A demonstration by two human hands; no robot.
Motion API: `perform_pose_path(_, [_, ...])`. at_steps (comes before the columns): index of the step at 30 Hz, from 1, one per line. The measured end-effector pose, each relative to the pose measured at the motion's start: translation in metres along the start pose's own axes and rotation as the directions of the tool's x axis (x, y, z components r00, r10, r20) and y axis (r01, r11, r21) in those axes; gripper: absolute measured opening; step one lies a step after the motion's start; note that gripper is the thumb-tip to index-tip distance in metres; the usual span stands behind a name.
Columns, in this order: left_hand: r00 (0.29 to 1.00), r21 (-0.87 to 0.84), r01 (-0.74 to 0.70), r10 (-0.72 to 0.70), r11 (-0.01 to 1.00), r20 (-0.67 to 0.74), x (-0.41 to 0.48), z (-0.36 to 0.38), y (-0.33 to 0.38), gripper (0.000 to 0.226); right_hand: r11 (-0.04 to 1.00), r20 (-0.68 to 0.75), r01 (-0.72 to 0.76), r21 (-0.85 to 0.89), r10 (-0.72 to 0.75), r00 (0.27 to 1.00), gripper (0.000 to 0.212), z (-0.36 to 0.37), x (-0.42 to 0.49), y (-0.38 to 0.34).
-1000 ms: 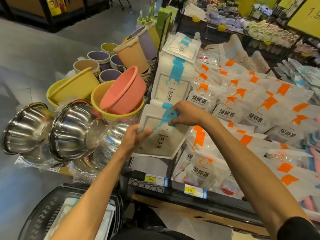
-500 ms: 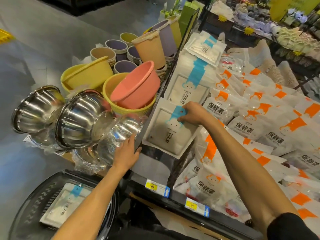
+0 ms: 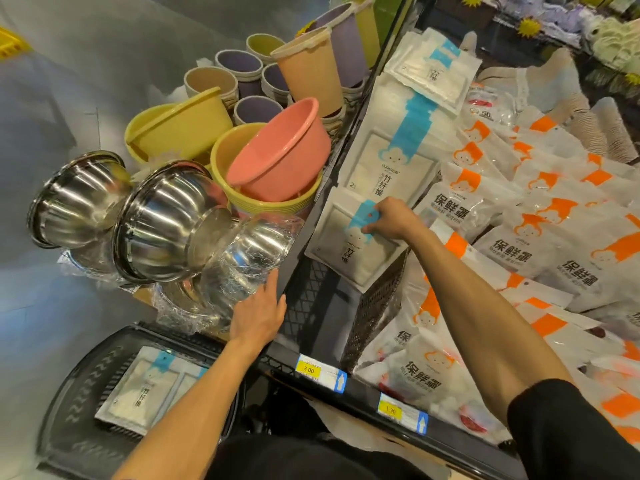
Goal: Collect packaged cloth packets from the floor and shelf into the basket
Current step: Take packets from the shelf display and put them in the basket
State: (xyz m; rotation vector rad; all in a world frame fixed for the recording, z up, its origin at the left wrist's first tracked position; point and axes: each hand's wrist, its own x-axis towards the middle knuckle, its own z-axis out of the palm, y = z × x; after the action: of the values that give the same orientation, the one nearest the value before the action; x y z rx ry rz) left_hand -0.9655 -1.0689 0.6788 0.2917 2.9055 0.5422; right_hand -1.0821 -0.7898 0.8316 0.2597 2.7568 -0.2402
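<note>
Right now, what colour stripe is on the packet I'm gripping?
White cloth packet: light blue stripe; head view.

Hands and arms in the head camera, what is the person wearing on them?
Both forearms are bare. A black sleeve covers the right upper arm; none shows on the left. The left hand and right hand have no gloves, and no watch, ring or bracelet shows.

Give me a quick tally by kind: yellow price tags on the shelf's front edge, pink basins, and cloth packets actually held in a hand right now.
Yellow price tags: 2
Pink basin: 1
Cloth packet held in the right hand: 1
Total: 4
</note>
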Motion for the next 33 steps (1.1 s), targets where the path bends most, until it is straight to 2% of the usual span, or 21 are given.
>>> perform_pose_path(5, [1.0,-0.01,0.009,-0.009,1.0,0.01,-0.001,-0.002,0.002,0.062,0.999,-0.008,-0.037,-0.021,0.037,0.999,0.044,0.023,0.017,0.004])
perform_pose_path(13, [0.999,-0.017,0.033,-0.032,0.999,0.04,0.001,-0.001,0.001,0.063,0.997,-0.06,-0.08,-0.011,0.08,0.995,0.031,0.043,0.026,0.006])
perform_pose_path(20, [0.999,-0.05,0.041,-0.04,0.998,0.021,0.002,0.001,0.0,0.063,0.993,-0.114,-0.107,0.056,0.113,0.987,0.031,0.053,0.034,0.017])
perform_pose_path(27, [0.996,-0.042,0.064,-0.061,0.997,0.059,0.003,-0.001,0.001,0.063,0.993,-0.128,-0.095,0.065,0.103,0.986,0.033,0.054,0.035,0.017])
perform_pose_path(33, [0.995,-0.058,0.063,-0.058,0.996,0.079,0.003,0.0,0.0,0.063,0.999,-0.104,-0.049,-0.004,0.048,0.993,0.032,0.048,0.031,0.014])
